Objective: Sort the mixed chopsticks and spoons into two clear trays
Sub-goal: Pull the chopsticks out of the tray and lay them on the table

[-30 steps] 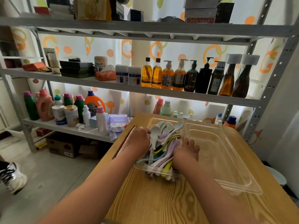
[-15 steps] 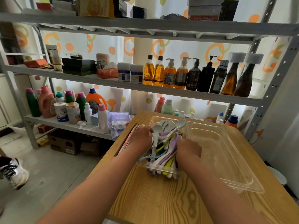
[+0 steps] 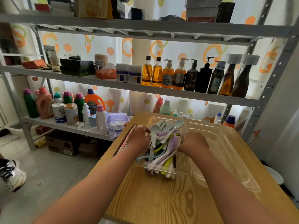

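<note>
Spoons (image 3: pixel 168 143) lie piled in the clear tray (image 3: pixel 161 170) by the left edge of the counter (image 3: pixel 161 199), and my left grip (image 3: pixel 139 139) and right grip (image 3: pixel 194 141) dig in, fingertips hidden, so I cannot tell what they pinch; a tangled pull could spill some.

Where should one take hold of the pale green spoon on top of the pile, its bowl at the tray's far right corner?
Pinch the pale green spoon on its handle just below the bowl, coming from above on the right. The bowl sits highest and uncovered, while the handle's lower end seems tucked among other spoons; the empty tray leaves that side free.
</note>
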Action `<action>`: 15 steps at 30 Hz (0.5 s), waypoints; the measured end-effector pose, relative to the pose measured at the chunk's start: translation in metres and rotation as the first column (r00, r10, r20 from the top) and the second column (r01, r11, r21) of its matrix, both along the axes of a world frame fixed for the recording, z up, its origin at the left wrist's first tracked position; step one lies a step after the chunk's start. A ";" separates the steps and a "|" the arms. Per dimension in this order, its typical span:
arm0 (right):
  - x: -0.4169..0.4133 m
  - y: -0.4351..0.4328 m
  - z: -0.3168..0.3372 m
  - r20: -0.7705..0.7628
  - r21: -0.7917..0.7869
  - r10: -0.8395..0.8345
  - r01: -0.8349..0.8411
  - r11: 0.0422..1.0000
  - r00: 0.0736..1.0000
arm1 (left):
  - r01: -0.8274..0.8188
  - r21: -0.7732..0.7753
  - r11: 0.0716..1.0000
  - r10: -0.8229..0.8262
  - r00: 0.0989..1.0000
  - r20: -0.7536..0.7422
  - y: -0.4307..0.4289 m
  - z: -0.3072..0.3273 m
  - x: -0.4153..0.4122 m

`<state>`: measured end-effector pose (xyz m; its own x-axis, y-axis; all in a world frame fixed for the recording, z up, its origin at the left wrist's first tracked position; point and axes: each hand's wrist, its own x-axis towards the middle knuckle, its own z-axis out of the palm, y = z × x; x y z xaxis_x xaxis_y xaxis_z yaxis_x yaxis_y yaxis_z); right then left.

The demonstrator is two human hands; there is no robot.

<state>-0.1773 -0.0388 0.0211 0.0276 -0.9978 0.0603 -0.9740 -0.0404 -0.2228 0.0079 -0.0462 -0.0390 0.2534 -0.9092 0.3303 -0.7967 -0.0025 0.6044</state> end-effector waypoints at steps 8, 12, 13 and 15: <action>-0.006 0.016 0.030 -0.039 -0.014 0.040 -0.040 0.999 0.998 | -0.033 0.133 0.991 0.021 0.996 0.092 0.005 0.027 -0.003; 0.000 0.027 0.044 0.010 -0.082 0.076 -0.075 0.994 0.997 | 0.056 0.034 0.998 -0.055 0.998 -0.034 0.013 0.045 -0.017; 0.003 0.029 0.045 0.033 -0.092 0.087 -0.084 0.992 0.996 | 0.079 0.022 0.997 -0.078 0.994 -0.074 0.014 0.050 -0.022; 0.008 0.035 0.045 0.104 -0.103 0.110 -0.100 0.990 0.988 | 0.129 0.015 0.992 -0.125 0.979 -0.163 0.017 0.058 -0.031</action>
<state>-0.1696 -0.0041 0.0664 0.1200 -0.9790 0.1649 -0.9331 -0.1679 -0.3179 -0.0232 -0.0292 0.0192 0.1835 -0.9450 0.2709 -0.6833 0.0755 0.7262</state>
